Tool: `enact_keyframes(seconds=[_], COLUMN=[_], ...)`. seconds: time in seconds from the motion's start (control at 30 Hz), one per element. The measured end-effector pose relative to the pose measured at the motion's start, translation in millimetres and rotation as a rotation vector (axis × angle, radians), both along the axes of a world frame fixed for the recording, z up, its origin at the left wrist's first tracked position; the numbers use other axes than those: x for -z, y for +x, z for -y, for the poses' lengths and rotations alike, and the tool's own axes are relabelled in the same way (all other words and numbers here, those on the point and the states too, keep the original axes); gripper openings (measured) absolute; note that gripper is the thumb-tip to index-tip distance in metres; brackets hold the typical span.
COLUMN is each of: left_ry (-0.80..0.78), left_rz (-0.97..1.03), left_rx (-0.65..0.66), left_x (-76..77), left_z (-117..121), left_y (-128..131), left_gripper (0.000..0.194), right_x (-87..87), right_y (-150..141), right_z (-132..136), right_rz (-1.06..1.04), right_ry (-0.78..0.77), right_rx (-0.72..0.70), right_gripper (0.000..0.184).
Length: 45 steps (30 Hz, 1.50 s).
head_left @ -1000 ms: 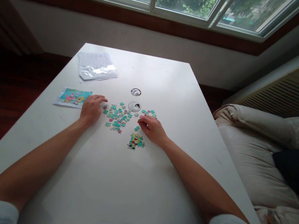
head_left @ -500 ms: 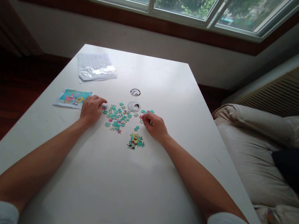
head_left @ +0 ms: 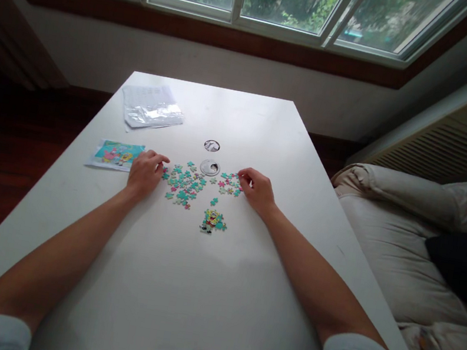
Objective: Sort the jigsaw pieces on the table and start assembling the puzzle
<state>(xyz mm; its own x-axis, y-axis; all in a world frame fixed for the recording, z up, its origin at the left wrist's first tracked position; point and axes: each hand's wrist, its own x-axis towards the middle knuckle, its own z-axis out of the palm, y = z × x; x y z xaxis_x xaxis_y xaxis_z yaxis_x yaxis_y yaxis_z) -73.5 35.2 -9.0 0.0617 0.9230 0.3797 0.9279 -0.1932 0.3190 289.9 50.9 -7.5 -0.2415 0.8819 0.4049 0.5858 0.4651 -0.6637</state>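
A loose pile of small jigsaw puzzle pieces (head_left: 185,182), mostly teal with some pink, lies on the white table (head_left: 177,297). My left hand (head_left: 145,172) rests at the pile's left edge, open, index finger stretched out. To the right is a smaller group of pieces (head_left: 228,185). My right hand (head_left: 256,191) is at that group's right edge, thumb and index finger apart, fingertips touching or just above a piece. Nearer me lies a joined puzzle section (head_left: 212,221) with a yellow cartoon figure. One loose teal piece (head_left: 213,201) sits just above it.
A picture packet (head_left: 115,155) lies beside my left hand, partly behind it. Clear plastic sleeves with paper (head_left: 151,107) are at the far left. Two round metal-rimmed fittings (head_left: 210,167) are set in the table. A beige sofa (head_left: 383,242) stands to the right.
My right hand has shifted right and slightly away from me, uncovering the smaller group of pieces. My left hand has stayed in place.
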Motion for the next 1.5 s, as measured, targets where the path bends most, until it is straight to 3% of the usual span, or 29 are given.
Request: enact_keyframes(seconds=[0.23,0.4,0.63,1.5], left_ry=[-0.004,-0.018,-0.026,-0.123], left_rz=[0.022,0.015,0.002,-0.048], left_rx=[0.026,0.047,0.085,0.378], left_x=[1.8,1.5,0.6,-4.1], left_z=[0,1,2,11], left_y=[0,1,5,24], left_gripper=[0.026,0.025,0.025,0.041], right_x=[8.7,16.1,12.9,15.0], right_y=[27,25,22,23], right_z=[-23,-24,-20,-21], right_rz=[0.013,0.090,0.171,0.201], right_ry=[0.066,0.040,0.034,0.008], right_rx=[0.192,0.169,0.137,0.087], right_gripper=[0.014,0.013,0.013,0.015])
